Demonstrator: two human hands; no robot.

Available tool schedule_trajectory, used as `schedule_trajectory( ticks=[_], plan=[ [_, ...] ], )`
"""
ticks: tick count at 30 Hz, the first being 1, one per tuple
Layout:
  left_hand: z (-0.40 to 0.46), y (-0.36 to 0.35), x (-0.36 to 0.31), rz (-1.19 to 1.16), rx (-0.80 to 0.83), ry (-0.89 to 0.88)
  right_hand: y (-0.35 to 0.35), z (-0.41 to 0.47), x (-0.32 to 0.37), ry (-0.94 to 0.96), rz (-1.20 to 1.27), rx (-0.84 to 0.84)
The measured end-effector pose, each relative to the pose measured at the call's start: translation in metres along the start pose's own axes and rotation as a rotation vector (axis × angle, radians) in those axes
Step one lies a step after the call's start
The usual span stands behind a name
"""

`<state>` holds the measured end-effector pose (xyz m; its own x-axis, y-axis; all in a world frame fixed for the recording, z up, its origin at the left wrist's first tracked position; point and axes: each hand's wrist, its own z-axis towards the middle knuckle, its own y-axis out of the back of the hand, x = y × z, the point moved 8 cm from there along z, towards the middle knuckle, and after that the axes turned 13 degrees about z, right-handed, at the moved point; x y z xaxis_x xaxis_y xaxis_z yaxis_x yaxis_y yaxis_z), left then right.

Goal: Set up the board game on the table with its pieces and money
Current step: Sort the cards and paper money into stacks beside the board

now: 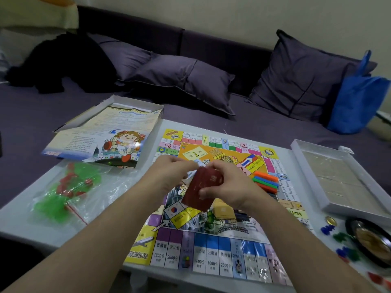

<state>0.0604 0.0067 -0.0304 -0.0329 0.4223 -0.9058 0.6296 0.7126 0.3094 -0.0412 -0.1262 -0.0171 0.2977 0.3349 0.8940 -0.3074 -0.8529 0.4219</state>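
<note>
Above the game board [213, 246], gripping the dark-red stack of play money [201, 188] with the right hand [226, 187] curled round it and pinching its top edge with the left hand [169, 176]; best fanning notes slowly, keeping 1 denomination together.

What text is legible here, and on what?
Colourful game board, near-edge squares: "1800分", "2000分", "1600分", "2800分"
Same edge: "安徽省", "浙江省", "云南省"
Yellow airplane corner: "首都机场"
Dark red money stack in both hands: "10", faint
Illustrated instruction sheet: print too small
Other board squares: blurred
</note>
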Motion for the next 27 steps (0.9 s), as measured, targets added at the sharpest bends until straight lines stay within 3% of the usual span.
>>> schedule_trajectory(
  ticks=[4, 8, 15, 20, 27],
  plan=[
    [-0.036, -0.048, -0.018, -0.116, 0.459, 0.004, 0.013, -0.022, 0.008, 0.033, 0.170, 0.015],
    [-0.048, -0.077, -0.017, -0.131, 0.602, 0.033, 0.019, -0.037, 0.007, 0.073, 0.151, -0.007],
    [-0.042, -0.114, -0.016, -0.132, 0.475, 0.092, 0.037, -0.072, -0.001, 0.190, -0.225, -0.009],
    [-0.055, -0.147, -0.027, -0.176, 0.510, 0.121, 0.045, -0.092, -0.013, 0.246, -0.294, -0.051],
    [-0.055, -0.174, -0.023, -0.208, 0.524, 0.168, 0.076, -0.102, -0.034, 0.210, -0.159, -0.132]
  ],
)
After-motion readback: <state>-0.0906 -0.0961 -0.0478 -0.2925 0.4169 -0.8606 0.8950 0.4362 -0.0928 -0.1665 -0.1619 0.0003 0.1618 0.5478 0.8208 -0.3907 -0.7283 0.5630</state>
